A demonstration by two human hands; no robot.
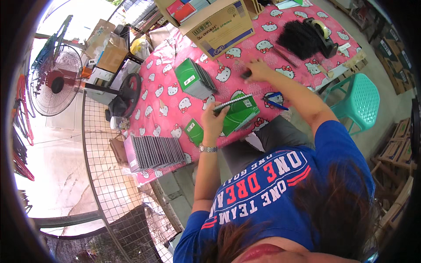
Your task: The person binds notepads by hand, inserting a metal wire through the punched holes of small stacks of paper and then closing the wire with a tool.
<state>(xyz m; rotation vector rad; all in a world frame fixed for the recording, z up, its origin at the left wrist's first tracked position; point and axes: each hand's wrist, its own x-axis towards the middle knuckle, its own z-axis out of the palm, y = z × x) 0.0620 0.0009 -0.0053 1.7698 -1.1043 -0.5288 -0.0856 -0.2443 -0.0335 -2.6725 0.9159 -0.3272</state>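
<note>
A green notebook (240,115) lies near the table's front edge, a row of holes and a dark wire coil (265,91) along its upper edge. My left hand (213,117) is closed on this notebook's left end, thumb on top. Farther off, my right hand (259,71) is closed round a small dark object (247,74), too unclear to name, just above the tablecloth. Blue-handled pliers (276,101) rest right of the notebook. Another green cover (193,131) is partly hidden by my left hand.
Green notebooks (193,79) stand stacked behind my left hand; spiral-bound ones (158,151) are piled at the left front. A cardboard box (226,33), black coils (299,39) and a tape dispenser (325,37) occupy the far side. A green stool (357,101) stands right, a fan (57,83) left.
</note>
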